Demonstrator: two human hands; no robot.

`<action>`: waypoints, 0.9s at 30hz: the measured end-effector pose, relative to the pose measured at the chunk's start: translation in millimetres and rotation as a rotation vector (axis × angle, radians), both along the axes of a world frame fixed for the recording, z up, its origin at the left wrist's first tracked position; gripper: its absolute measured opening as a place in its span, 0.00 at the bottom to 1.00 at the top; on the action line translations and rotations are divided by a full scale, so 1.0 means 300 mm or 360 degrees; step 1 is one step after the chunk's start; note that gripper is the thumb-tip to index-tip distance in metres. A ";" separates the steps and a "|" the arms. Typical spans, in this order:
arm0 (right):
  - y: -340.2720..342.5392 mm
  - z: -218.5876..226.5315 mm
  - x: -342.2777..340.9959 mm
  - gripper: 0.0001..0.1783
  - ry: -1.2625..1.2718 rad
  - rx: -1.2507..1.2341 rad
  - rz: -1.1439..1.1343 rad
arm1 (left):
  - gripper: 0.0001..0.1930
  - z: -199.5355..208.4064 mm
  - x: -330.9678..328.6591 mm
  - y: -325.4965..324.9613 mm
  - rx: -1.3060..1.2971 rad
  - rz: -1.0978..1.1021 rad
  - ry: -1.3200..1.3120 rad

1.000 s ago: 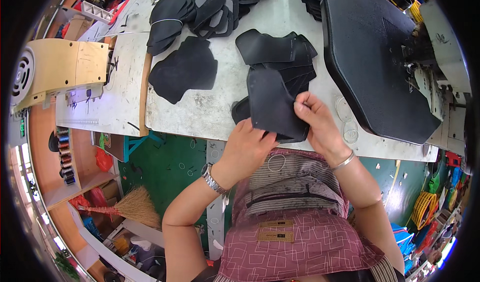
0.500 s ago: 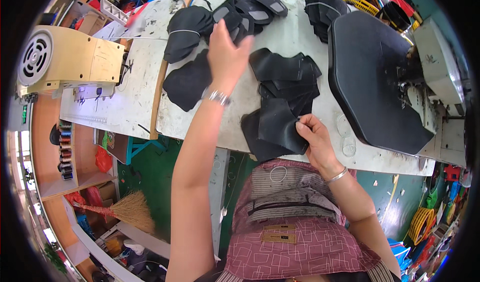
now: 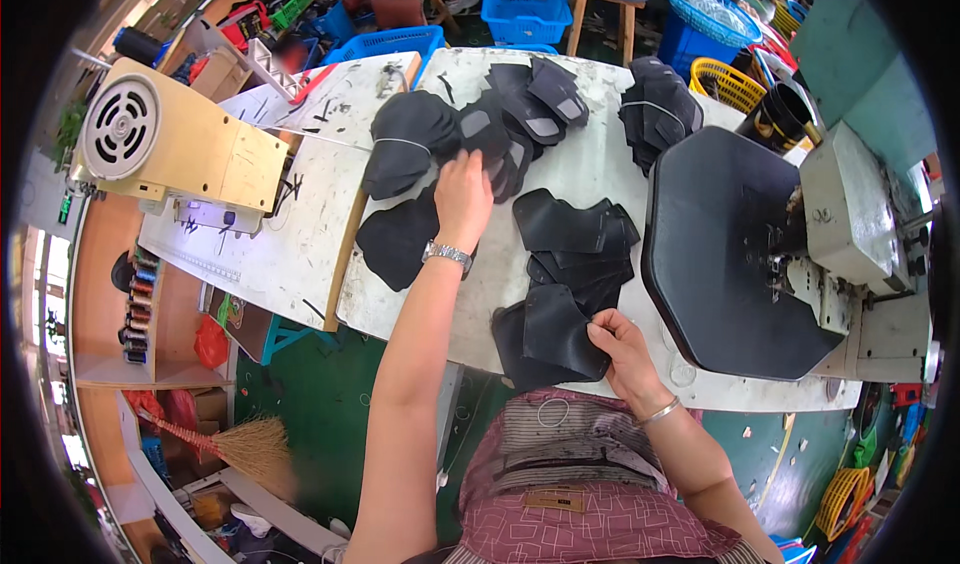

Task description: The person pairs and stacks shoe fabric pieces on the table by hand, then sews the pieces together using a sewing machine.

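Right hand (image 3: pixel 620 349) is pinching a black panel (image 3: pixel 556 326) left of the black platform (image 3: pixel 710 274), edge-only hold perhaps risking slippage, left hand (image 3: pixel 465 200) showing indeterminate grip.

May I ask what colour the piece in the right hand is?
The piece is black; see head view.

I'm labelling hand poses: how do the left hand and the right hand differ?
The left hand is out over the gray-patched pieces; the right hand, nearer the body, pinches a black piece. The left hand has a watch at its wrist; the right hand has a bangle. Both are bare.
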State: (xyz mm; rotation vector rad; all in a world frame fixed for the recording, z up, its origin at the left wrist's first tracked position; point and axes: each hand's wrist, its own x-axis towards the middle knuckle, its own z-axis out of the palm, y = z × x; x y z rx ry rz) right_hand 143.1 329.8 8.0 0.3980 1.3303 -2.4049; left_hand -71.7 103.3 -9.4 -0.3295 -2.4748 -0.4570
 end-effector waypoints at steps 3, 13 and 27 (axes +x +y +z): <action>0.012 -0.003 -0.010 0.05 -0.0027 -0.0006 0.0030 | 0.13 0.057 -0.013 -0.029 0.0374 0.0147 -0.0294; 0.022 -0.004 -0.023 0.05 -0.0127 -0.0035 0.0030 | 0.22 0.217 -0.101 -0.136 0.0612 -0.0566 -0.0095; 0.009 -0.002 -0.007 0.05 -0.0097 -0.0063 0.0005 | 0.11 0.110 0.048 -0.134 0.0532 -0.0273 -0.0074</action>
